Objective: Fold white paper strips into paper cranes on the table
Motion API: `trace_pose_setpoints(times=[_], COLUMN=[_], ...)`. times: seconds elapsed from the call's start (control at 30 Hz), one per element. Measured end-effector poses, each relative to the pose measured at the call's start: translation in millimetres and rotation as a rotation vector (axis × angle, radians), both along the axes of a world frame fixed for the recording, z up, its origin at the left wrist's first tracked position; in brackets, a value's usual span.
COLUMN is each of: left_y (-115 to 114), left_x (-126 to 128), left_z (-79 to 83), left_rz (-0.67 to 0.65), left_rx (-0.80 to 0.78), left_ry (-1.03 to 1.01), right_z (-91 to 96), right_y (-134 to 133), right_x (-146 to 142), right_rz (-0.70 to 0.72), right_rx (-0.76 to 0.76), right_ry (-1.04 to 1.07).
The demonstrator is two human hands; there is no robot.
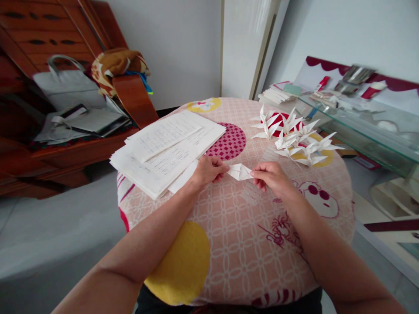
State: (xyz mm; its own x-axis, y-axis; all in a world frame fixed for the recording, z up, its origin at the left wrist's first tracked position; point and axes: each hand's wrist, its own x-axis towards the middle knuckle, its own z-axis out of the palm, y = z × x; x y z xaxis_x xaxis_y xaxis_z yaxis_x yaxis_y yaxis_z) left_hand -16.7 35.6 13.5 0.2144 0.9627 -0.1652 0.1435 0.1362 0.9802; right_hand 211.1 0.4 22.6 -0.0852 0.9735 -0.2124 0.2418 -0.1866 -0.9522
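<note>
Between my two hands is a small folded white paper (240, 171), diamond-shaped with creases across it, just over the table cloth. My left hand (212, 170) pinches its left corner. The right corner is pinched by the thumb and fingers of my right hand (269, 175). Close to my left hand lies a stack of handwritten sheets (176, 148), with a smaller written sheet on top. Beyond my right hand sit several folded white paper cranes (296, 135), bunched together with pointed wings and tails.
A round table (235, 244) bears a pink patterned cloth. At the right stands a glass-topped shelf (366, 126) with a metal pot (358, 75) and other items. A wooden bench (137, 100) at the left carries a grey bag (70, 85) and a brown patterned cloth (119, 65).
</note>
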Motion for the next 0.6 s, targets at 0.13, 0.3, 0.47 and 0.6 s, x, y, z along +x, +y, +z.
trace_pose_setpoints(times=[0.13, 0.3, 0.47, 0.6], left_y=[-1, -3, -6, -8], left_x=[-5, -3, 1, 6], left_z=[6.3, 8.1, 7.3, 6.1], left_rz=[-0.174, -0.361, -0.442, -0.34], left_rx=[-0.029, -0.024, -0.028, -0.005], left_ry=[-0.084, -0.096, -0.015, -0.129], right_z=[1.4, 3.5, 1.7, 1.1], right_y=[3, 1, -2, -1], right_x=[2, 6, -1, -9], right_rz=[-0.057, 0.116, 0.167, 0.035], right_rx=[0.044, 0.008, 0.002, 0.111], right_ry=[0.136, 0.107, 0.124, 0.283])
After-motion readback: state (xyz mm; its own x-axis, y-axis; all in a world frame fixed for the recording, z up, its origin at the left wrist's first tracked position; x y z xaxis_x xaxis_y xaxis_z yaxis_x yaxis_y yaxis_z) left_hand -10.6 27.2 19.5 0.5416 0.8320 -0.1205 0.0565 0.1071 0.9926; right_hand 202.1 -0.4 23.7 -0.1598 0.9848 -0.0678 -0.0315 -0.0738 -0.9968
